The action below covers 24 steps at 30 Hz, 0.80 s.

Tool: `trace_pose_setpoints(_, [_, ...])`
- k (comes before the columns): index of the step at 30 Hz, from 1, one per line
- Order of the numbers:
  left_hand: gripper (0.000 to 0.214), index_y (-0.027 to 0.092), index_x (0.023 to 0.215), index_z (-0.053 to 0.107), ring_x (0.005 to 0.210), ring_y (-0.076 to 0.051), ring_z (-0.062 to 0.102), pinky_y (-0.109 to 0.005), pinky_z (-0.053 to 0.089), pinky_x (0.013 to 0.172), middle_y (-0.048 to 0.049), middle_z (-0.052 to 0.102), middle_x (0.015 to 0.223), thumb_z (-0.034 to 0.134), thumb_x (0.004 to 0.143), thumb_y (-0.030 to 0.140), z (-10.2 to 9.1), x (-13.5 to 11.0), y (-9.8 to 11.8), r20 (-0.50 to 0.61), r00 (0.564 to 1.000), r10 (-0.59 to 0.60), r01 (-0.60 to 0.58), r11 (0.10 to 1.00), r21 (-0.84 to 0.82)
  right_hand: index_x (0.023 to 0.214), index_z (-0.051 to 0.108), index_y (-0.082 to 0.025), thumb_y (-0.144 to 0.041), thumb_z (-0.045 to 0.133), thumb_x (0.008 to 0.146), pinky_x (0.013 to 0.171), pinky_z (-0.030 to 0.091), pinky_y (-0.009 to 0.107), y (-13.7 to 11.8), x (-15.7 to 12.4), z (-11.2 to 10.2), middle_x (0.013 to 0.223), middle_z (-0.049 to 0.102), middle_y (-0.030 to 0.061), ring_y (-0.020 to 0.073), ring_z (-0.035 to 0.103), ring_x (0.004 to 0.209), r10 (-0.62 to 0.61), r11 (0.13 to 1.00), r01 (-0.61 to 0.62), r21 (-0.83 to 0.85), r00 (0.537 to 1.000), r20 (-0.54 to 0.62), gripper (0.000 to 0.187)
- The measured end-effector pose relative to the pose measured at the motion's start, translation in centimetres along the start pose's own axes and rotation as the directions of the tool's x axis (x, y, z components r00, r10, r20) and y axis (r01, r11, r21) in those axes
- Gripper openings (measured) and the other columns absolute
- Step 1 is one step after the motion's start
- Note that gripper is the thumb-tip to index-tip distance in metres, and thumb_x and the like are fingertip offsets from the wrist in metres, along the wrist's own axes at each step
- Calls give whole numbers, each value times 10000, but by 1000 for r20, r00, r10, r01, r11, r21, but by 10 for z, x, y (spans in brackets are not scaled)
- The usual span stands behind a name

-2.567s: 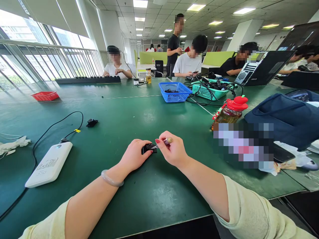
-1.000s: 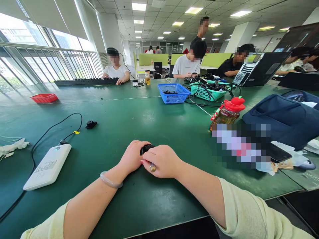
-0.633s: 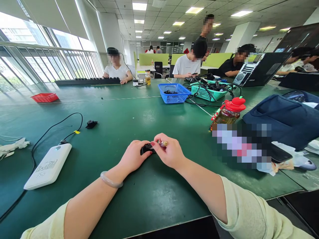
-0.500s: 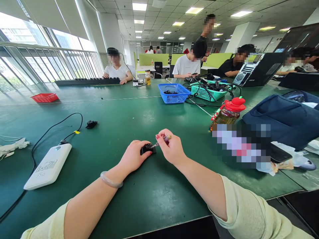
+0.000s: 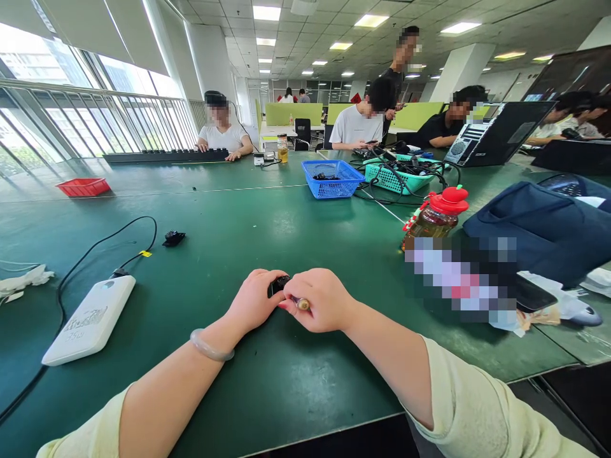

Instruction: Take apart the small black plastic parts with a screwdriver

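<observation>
My left hand [image 5: 252, 300] presses a small black part [image 5: 277, 284] down on the green table [image 5: 267, 222], fingers closed round it. My right hand [image 5: 319, 300] is closed on a small screwdriver [image 5: 302, 304] whose round handle end points toward me. The right hand is rolled over the part and hides most of it. The screwdriver's tip is hidden. A pale bangle circles my left wrist.
A white power bank [image 5: 89, 319] with a black cable lies at the left, and another small black part [image 5: 172, 238] beyond it. A blue basket [image 5: 333, 177], a teal basket [image 5: 396, 177], a red-capped bottle [image 5: 436, 217] and a dark blue bag [image 5: 539, 229] stand right. Several people sit across.
My right hand has rolled forward over the black part, turning the screwdriver handle from up and away to pointing at me. The left hand has stayed on the part.
</observation>
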<state>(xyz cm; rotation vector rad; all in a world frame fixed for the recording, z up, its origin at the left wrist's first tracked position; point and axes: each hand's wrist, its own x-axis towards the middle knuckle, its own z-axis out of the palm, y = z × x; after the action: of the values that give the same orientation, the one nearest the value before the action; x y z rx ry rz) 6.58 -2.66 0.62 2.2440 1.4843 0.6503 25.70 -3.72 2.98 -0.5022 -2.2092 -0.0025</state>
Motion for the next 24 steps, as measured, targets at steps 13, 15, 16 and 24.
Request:
trace_pose_setpoints(13, [288, 252, 1160, 697, 1123, -284, 617, -452, 491, 1012, -46, 746, 1106, 674, 881, 318, 2, -1, -2, -33, 999, -11, 11, 1000, 0, 713, 463, -231, -298, 466, 923, 506, 321, 231, 10, 0, -6, 522, 396, -75, 89, 337, 462, 394, 897, -383, 223, 919, -7, 220])
trace_pose_setpoints(15, [287, 256, 1161, 694, 1126, -286, 612, -455, 490, 1010, -46, 744, 1103, 668, 884, 321, 2, -1, -1, -27, 999, -17, 17, 1000, -5, 710, 458, -233, -281, 469, 915, 504, 320, 234, 12, -1, -7, 519, 392, -77, 90, 335, 458, 360, 910, -351, 218, 933, 1, 211])
trace_pose_setpoints(16, [284, 257, 1159, 694, 1130, -289, 610, -456, 491, 1009, -47, 743, 1104, 664, 886, 328, 2, -1, -1, -24, 999, -22, 22, 1000, -8, 709, 457, -233, -270, 474, 910, 504, 321, 234, 13, -1, -8, 521, 397, -76, 90, 339, 458, 334, 921, -327, 211, 943, 2, 205])
trace_pose_setpoints(24, [263, 245, 1123, 697, 1133, -288, 612, -455, 486, 1014, -47, 750, 1113, 621, 894, 349, 1, 0, -1, -14, 1000, -15, 15, 1000, -7, 717, 472, -232, -216, 497, 896, 523, 351, 228, 10, -3, -3, 546, 495, -57, 101, 413, 490, 101, 994, -99, 53, 994, -48, 181])
